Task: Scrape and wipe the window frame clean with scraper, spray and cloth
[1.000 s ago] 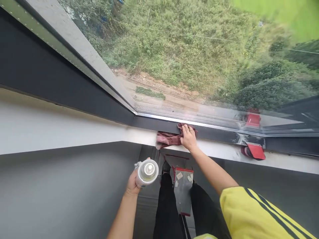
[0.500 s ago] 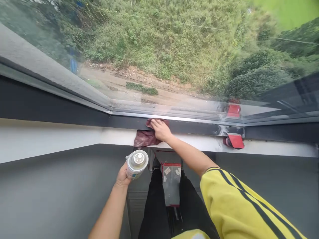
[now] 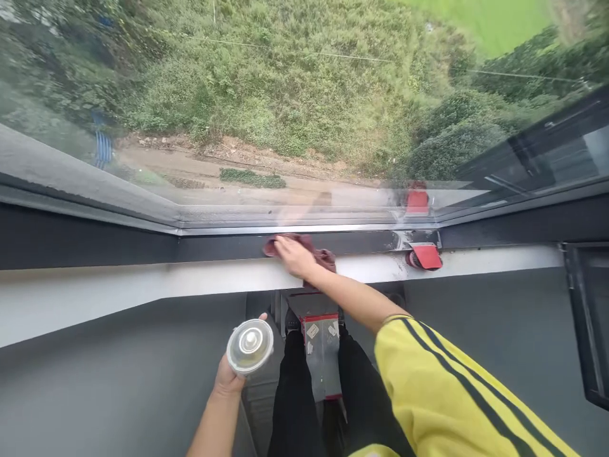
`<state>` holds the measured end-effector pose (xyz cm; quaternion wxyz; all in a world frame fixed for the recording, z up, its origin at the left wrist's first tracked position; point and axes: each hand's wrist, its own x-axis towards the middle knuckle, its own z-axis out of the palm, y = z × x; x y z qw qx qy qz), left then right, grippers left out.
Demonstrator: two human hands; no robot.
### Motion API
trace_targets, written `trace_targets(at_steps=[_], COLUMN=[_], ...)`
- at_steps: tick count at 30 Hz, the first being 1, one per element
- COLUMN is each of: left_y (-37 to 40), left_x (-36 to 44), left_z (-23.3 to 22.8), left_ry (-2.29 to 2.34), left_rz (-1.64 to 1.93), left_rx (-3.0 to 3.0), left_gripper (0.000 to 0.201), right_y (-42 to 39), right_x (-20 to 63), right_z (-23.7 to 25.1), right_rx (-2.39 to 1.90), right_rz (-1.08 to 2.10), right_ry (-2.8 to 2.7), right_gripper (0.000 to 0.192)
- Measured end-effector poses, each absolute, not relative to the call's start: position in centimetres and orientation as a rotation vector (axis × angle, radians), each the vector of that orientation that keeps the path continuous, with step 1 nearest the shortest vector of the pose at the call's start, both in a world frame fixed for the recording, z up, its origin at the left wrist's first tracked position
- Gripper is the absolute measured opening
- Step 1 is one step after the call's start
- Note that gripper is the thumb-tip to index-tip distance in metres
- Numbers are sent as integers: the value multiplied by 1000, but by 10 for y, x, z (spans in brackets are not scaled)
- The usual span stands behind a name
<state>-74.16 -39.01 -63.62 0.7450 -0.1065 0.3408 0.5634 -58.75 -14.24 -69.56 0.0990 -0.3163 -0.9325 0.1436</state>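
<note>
My right hand (image 3: 294,255) presses a dark red cloth (image 3: 325,257) against the black lower frame of the window (image 3: 219,246), just above the white sill (image 3: 143,282). The cloth bunches under and to the right of the fingers. My left hand (image 3: 229,377) is lower, near my legs, wrapped around an upright spray can (image 3: 249,346) with a clear cap seen from above. A yellow sleeve with black stripes (image 3: 447,393) covers my right upper arm.
A red-handled tool (image 3: 423,256) lies on the sill to the right of the cloth, mirrored in the glass. A grey metal tool with red trim (image 3: 322,355) hangs between my legs. Grey walls flank the sill; grass and a dirt path lie far below outside.
My right hand has slid the cloth leftward along the black frame, then a little back right and down toward the sill. The can in my left hand stayed low. The view swung left.
</note>
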Motion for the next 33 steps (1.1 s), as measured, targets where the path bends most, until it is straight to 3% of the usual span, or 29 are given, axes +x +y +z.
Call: trace_targets(at_steps=[4,10,13,17,21,24,28,33], left_y=[-371,-344,-348,-363,-372,-367,-350,-342], left_x=[-723,-701,-704,-714,-720,-717,-703,-684], left_z=[-630,-617,-611,-609,-611,-610,-608,-610], left_ry=[854,701,707,801,953,1004,1035,958], left_rz=[1254,1073,1024,1119,1185,1168,1101,1059], left_rx=[-188,-285,-314,-285,-241,-242,-237,-273], left_gripper=[25,26,26,19,22,28,33,24], right_y=[-130,-114,-120,-129,-138,-132,-113,-112], right_x=[-593,-381,-329,-387,-512,-545,-461,-336], right_z=[-697,-692,-691,-688,-694,-699,-695,-698], right_rx=[-845,-1260,-1620,-1726,-1227,-1016,-986,-1484], right_rz=[477,429,285,169,339,409,453,289], right_ry=[-2820,-2631,-2383,-2131,-2517,-2761,-2837,-2550], right_gripper=[49,50,48,45,44,45,47,45])
